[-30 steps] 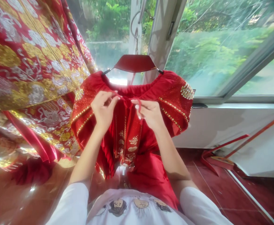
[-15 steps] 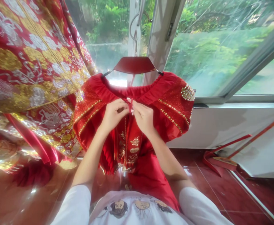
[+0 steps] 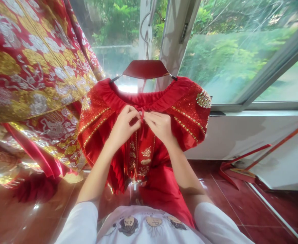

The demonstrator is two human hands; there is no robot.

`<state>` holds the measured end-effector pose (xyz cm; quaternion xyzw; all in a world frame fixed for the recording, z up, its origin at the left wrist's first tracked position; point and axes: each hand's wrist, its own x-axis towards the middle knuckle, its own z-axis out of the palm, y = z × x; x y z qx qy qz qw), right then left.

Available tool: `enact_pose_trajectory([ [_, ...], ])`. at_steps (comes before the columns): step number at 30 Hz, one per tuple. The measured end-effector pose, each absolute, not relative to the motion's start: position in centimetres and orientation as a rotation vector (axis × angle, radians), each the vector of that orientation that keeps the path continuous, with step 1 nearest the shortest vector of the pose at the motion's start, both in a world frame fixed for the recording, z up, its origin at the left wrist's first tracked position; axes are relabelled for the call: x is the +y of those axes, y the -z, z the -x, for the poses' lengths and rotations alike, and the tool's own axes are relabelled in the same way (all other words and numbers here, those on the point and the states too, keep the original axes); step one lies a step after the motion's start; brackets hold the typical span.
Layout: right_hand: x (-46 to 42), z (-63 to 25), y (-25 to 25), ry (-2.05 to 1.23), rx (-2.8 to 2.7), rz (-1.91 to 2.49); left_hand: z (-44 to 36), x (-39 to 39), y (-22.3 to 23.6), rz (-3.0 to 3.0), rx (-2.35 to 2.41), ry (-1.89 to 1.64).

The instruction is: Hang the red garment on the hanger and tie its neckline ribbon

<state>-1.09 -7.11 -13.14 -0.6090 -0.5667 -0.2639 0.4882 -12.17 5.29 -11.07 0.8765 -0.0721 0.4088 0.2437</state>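
A red skirt with gold trim [image 3: 187, 98] hangs by its gathered waistband from a dark red hanger [image 3: 146, 69]. At the front middle of the waistband, a thin red tie string [image 3: 142, 128] forms a small loop with an end dangling. My left hand [image 3: 125, 123] pinches the string from the left, thumb and forefinger closed. From the other side my right hand [image 3: 159, 125] pinches it too, fingertips close to the left ones. The knot itself is partly hidden by the fingers. Gold embroidered panels [image 3: 145, 159] show between my forearms.
On the left hangs a red garment with gold and silver embroidery [image 3: 37, 67]. The window frame [image 3: 173, 44] stands behind the hanger. Lower right, a red dustpan [image 3: 230, 173] sits on the tiled floor [image 3: 227, 200].
My right hand has shifted slightly right and turned flatter. A string end now hangs down below the fingers. The left hand stays nearly in place at the waistband.
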Motion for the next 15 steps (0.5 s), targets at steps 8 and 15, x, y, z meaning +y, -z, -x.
enact_pose_trajectory([
  [8,-7.3,1.5,13.4,0.695,-1.173,1.591,12.5,6.3,11.8,-2.513,-0.044,-1.554],
  [15,-8.4,1.6,13.1,0.659,-0.997,1.625,12.5,6.4,13.1,-2.457,0.058,-1.584],
])
